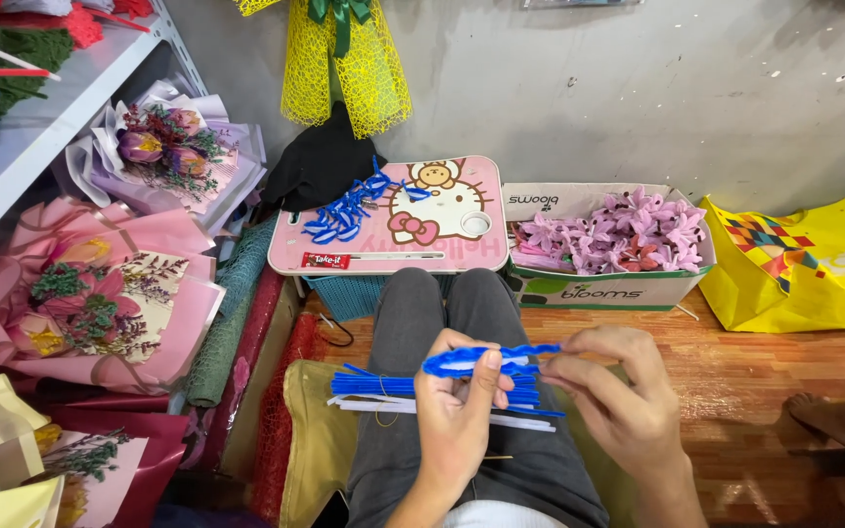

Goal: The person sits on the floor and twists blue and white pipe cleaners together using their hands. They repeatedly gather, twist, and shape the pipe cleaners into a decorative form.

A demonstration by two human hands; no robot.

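My left hand [457, 406] pinches a bent blue pipe cleaner loop [471, 359] between thumb and fingers, just above my lap. My right hand [618, 391] grips the same pipe cleaner at its right end, fingers closed on it. Under both hands a bundle of straight blue and white pipe cleaners [393, 388] lies across my grey trousers [413, 303]. Several finished blue loops [344, 210] lie on a small pink lap table [442, 256] beyond my knees.
A cardboard box of purple pipe-cleaner flowers [618, 235] sits right of the pink table, a yellow bag [814, 269] beyond it. Wrapped pink and purple bouquets [90, 303] fill the left side under a shelf [41, 117]. Another person's bare foot [833, 416] rests at right.
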